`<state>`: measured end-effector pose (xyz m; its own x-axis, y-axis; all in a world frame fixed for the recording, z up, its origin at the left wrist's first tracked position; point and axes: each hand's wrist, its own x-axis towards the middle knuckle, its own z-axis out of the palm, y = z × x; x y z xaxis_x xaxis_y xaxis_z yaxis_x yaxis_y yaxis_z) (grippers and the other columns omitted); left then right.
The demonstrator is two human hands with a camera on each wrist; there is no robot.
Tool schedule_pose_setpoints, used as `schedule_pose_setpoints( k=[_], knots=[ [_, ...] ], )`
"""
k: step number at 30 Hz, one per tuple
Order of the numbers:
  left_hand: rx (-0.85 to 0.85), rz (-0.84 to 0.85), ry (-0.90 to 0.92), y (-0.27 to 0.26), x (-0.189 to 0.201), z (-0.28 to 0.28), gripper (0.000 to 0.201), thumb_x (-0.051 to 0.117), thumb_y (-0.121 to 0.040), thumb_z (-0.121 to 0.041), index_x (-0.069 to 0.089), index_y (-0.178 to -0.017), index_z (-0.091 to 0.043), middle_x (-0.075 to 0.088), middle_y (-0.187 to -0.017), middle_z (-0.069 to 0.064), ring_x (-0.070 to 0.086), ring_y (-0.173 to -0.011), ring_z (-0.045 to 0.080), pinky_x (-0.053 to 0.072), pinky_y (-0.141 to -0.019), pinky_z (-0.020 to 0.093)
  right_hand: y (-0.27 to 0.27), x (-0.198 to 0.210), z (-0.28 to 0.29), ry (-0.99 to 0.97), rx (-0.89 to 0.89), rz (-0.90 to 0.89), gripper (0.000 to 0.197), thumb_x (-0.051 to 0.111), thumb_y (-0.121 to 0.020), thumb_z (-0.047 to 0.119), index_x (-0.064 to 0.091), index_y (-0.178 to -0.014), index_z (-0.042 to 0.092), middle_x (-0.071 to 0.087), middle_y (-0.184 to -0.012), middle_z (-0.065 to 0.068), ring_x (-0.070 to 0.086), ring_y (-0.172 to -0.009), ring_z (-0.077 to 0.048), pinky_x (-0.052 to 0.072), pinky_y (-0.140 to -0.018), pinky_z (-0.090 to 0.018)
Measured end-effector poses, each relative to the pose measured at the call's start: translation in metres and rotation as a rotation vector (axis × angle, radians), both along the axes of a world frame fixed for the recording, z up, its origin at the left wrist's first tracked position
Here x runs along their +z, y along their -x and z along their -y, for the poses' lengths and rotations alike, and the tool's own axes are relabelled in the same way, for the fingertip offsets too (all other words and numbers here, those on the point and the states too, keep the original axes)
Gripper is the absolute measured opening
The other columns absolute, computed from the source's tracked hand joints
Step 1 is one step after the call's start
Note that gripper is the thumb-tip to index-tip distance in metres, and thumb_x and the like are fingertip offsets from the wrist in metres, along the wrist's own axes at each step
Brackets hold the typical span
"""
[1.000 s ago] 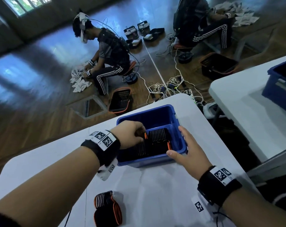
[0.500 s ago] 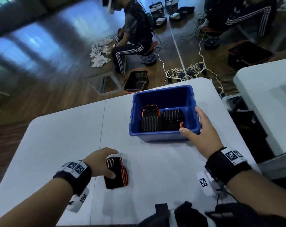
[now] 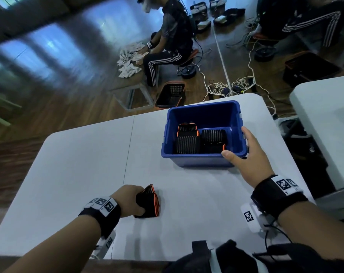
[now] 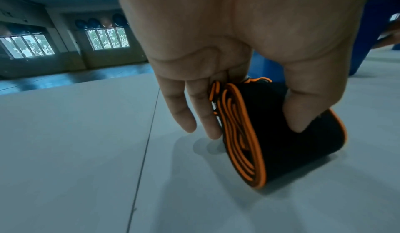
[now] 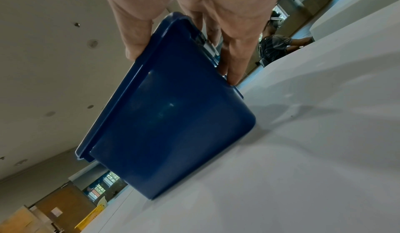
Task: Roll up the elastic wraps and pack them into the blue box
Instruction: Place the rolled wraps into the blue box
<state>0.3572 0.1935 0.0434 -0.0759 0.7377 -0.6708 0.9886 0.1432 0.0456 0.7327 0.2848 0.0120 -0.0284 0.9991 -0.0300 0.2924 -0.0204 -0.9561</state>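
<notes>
A blue box [image 3: 196, 161] stands on the white table [image 3: 78, 164] at the far right, with several rolled black-and-orange wraps [image 3: 186, 143] inside. My right hand [image 3: 238, 143] holds its near right corner, thumb on the front rim and fingers down the right side; the right wrist view shows the same hand [image 5: 181, 67] on the box [image 5: 173, 125]. Nearer to me, my left hand [image 3: 129, 200] grips one rolled wrap [image 3: 148, 201], tipped up on its edge on the table. In the left wrist view the hand [image 4: 255, 129] has its thumb on the roll [image 4: 270, 142] and its fingers at the orange-edged end.
A second white table [image 3: 328, 115] stands to the right across a narrow gap. Dark clothing [image 3: 236, 259] lies at the near table edge. Beyond the table, a seated person [image 3: 171, 36], a black basket [image 3: 171, 94] and cables [image 3: 236, 85] are on the wooden floor.
My left hand left the box, came back toward me and took hold of the rolled wrap on the table, tipping it up. My right hand stayed at the box corner.
</notes>
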Motion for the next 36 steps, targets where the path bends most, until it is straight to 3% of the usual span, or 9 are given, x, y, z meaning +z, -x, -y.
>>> schedule_pose_setpoints(
  k=[5,11,16,18,20,24,28,30,36],
  knots=[
    [0.028,0.068,-0.062,-0.004,0.021,-0.005,0.025,0.071,-0.060,-0.039,0.060,-0.078,-0.025,0.067,-0.077,-0.008,0.064,-0.077,0.009,0.049,-0.062,0.021,-0.001,0.000,0.002,0.005,0.007,-0.016,0.091,0.077,-0.080,0.046,0.023,-0.152,0.039,0.034,-0.156,0.016,0.038,-0.141,-0.009,0.038,-0.115,-0.039],
    [-0.070,0.183,-0.220,-0.034,0.090,-0.049,0.027,0.078,-0.064,-0.034,0.063,-0.086,-0.028,0.065,-0.086,-0.012,0.062,-0.076,0.001,0.047,-0.062,0.013,0.001,0.004,0.002,0.025,0.007,-0.037,0.092,0.079,-0.079,0.041,0.024,-0.153,0.035,0.034,-0.156,0.017,0.035,-0.134,0.002,0.032,-0.110,-0.024],
    [-0.256,0.256,-0.429,-0.079,0.142,-0.106,0.026,0.084,-0.066,-0.035,0.062,-0.079,-0.030,0.058,-0.085,-0.013,0.057,-0.080,0.000,0.039,-0.064,0.011,0.001,0.005,0.002,0.049,0.012,-0.046,0.093,0.079,-0.080,0.041,0.023,-0.154,0.035,0.030,-0.157,0.020,0.031,-0.134,0.005,0.032,-0.114,-0.027],
    [-0.298,0.291,-0.462,-0.099,0.150,-0.128,0.025,0.083,-0.067,-0.035,0.061,-0.076,-0.032,0.060,-0.081,-0.011,0.058,-0.076,0.004,0.044,-0.066,0.019,0.001,0.004,0.001,0.046,0.019,-0.062,0.093,0.079,-0.079,0.042,0.023,-0.153,0.037,0.030,-0.157,0.020,0.033,-0.139,0.002,0.033,-0.117,-0.033],
    [-0.364,0.262,-0.428,-0.120,0.149,-0.150,0.023,0.083,-0.069,-0.037,0.065,-0.081,-0.027,0.063,-0.080,-0.008,0.059,-0.073,0.007,0.046,-0.065,0.026,0.001,0.006,0.001,0.043,0.018,-0.079,0.092,0.080,-0.079,0.039,0.024,-0.153,0.037,0.032,-0.155,0.021,0.035,-0.139,0.002,0.034,-0.117,-0.033],
    [-0.487,0.126,-0.326,-0.157,0.124,-0.184,0.024,0.080,-0.070,-0.042,0.064,-0.079,-0.027,0.066,-0.075,-0.007,0.060,-0.068,0.011,0.046,-0.062,0.027,0.002,0.011,0.002,0.039,0.007,-0.078,0.090,0.080,-0.081,0.033,0.026,-0.152,0.036,0.031,-0.148,0.027,0.033,-0.126,0.021,0.030,-0.110,-0.018],
    [-0.540,0.012,-0.223,-0.182,0.101,-0.199,0.031,0.080,-0.068,-0.040,0.070,-0.089,-0.019,0.071,-0.082,-0.002,0.065,-0.075,0.017,0.055,-0.068,0.031,0.001,0.010,0.002,0.046,0.009,-0.078,0.092,0.080,-0.081,0.036,0.023,-0.153,0.036,0.028,-0.153,0.024,0.030,-0.138,0.007,0.029,-0.115,-0.022],
    [-0.561,-0.023,-0.195,-0.189,0.091,-0.202,0.037,0.083,-0.064,-0.041,0.070,-0.091,-0.019,0.071,-0.084,-0.002,0.065,-0.077,0.019,0.057,-0.070,0.033,0.000,0.010,0.003,0.048,0.015,-0.082,0.092,0.079,-0.081,0.037,0.023,-0.153,0.037,0.028,-0.151,0.026,0.029,-0.137,0.008,0.029,-0.115,-0.022],
    [-0.564,-0.004,-0.146,-0.204,0.076,-0.203,0.059,0.087,-0.063,-0.037,0.057,-0.113,-0.035,0.065,-0.102,-0.004,0.062,-0.091,0.019,0.057,-0.080,0.037,0.000,0.009,0.003,0.047,0.013,-0.087,0.092,0.079,-0.080,0.040,0.022,-0.152,0.039,0.026,-0.151,0.029,0.028,-0.137,0.010,0.027,-0.114,-0.020]
  ],
)
